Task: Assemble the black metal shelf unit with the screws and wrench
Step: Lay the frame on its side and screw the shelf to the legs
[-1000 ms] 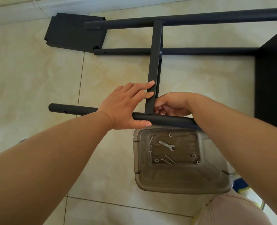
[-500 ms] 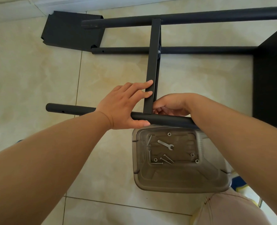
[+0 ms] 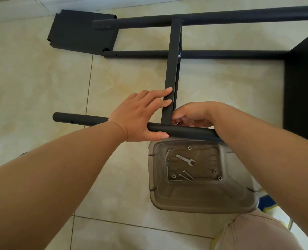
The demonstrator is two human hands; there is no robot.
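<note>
The black metal shelf frame lies on its side on the tiled floor. A flat shelf panel (image 3: 173, 69), seen edge-on, meets the near black pole (image 3: 189, 131). My left hand (image 3: 142, 114) spans the joint: thumb under the pole, straight fingers pressed on the panel. My right hand (image 3: 191, 114) is curled at the joint just right of the panel; whatever its fingertips hold is hidden. A small silver wrench (image 3: 185, 159), several screws (image 3: 183, 175) and nuts lie in a clear plastic tray (image 3: 203, 201) below the pole.
Two more black poles (image 3: 239, 17) run across the far side, one bolted to the panel. A loose black shelf panel (image 3: 81, 31) lies at the far left by the wall. A dark shelf face (image 3: 303, 87) stands at right. My knee (image 3: 257, 233) is at bottom right.
Both hands stay at the joint in the same pose. Only the view has shifted slightly.
</note>
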